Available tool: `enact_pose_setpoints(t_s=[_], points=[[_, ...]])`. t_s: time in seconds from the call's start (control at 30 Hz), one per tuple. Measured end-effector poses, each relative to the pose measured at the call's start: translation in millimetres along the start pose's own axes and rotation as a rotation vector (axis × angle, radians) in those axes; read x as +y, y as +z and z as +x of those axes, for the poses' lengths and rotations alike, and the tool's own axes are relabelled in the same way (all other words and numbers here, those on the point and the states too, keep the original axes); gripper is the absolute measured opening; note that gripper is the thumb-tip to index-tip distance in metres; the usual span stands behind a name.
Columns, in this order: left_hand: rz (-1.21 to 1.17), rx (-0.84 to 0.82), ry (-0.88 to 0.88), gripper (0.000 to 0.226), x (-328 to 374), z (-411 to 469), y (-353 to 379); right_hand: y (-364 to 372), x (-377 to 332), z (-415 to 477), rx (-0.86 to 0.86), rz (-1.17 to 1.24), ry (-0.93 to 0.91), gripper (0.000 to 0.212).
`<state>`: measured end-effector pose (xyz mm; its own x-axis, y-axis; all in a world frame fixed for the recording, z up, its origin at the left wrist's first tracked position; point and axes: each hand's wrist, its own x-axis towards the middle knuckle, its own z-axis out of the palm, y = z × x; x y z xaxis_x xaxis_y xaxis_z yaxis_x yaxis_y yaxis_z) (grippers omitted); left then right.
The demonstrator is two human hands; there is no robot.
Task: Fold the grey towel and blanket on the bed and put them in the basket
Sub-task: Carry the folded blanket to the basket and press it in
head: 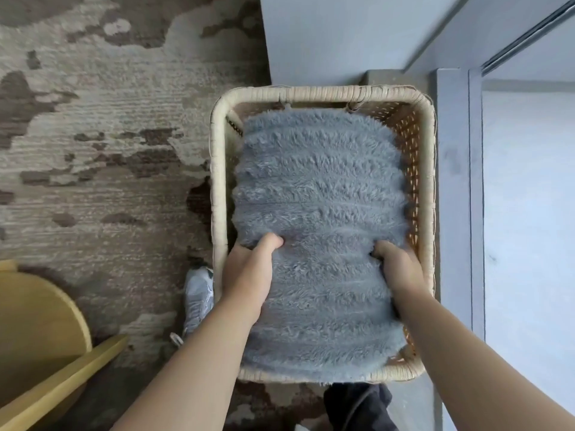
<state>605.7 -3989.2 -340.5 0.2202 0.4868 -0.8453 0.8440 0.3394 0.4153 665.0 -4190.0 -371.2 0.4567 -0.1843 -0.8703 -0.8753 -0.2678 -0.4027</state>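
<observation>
A folded grey fluffy blanket [320, 194] fills the woven rattan basket [323, 94] standing on the floor. My left hand [247, 275] grips the blanket's left edge, thumb on top and fingers tucked under the side. My right hand [399, 269] grips the right edge the same way, its fingers hidden beneath the fabric. The blanket sits down between the basket walls, its near end reaching the front rim. No separate towel can be made out.
A patterned brown and beige carpet [102, 150] lies to the left. A yellow wooden piece of furniture [40, 334] stands at the bottom left. A grey wall and door frame [454, 181] run along the right. My shoe [199, 300] is beside the basket.
</observation>
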Motion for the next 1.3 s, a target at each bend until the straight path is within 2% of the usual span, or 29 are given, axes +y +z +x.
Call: enact_pose_setpoints(t_s=[0.1,0.2,0.33,0.5,0.6,0.67,0.83,0.97,1.03,1.1,1.17,1.23,1.3], points=[[0.049,0.050,0.004,0.022,-12,27,18,11,-3,18,0.024,-0.101,0.070,0.013],[0.117,0.126,0.065,0.014,-32,61,35,28,8,44,0.169,-0.207,-0.092,0.065],[0.215,0.201,0.102,0.046,-53,100,50,48,26,66,0.312,-0.324,-0.257,0.082],[0.348,0.377,0.177,0.049,-75,125,68,63,57,96,0.458,-0.402,-0.361,0.094],[0.438,0.456,0.201,0.053,-89,138,82,74,76,112,0.541,-0.413,-0.498,0.094],[0.481,0.476,0.213,0.055,-95,145,89,81,85,119,0.567,-0.434,-0.523,0.095],[0.542,0.388,0.168,0.055,-83,137,85,73,73,111,0.505,-0.485,-0.463,0.095],[0.585,0.324,0.117,0.054,-53,103,73,56,45,89,0.376,-0.563,-0.321,0.081],[0.604,0.320,0.286,0.063,-41,80,67,51,31,70,0.356,-0.662,-0.376,0.072],[0.650,0.317,0.566,0.064,-29,62,67,53,16,48,0.405,-0.750,-0.625,0.067],[0.761,0.294,0.760,0.062,-15,61,75,58,-5,40,0.443,-0.783,-0.893,0.060],[0.869,0.254,0.821,0.060,-1,78,84,64,-26,53,0.445,-0.843,-1.001,0.059],[0.957,0.247,0.814,0.059,1,103,90,67,-39,79,0.402,-0.944,-0.957,0.062]])
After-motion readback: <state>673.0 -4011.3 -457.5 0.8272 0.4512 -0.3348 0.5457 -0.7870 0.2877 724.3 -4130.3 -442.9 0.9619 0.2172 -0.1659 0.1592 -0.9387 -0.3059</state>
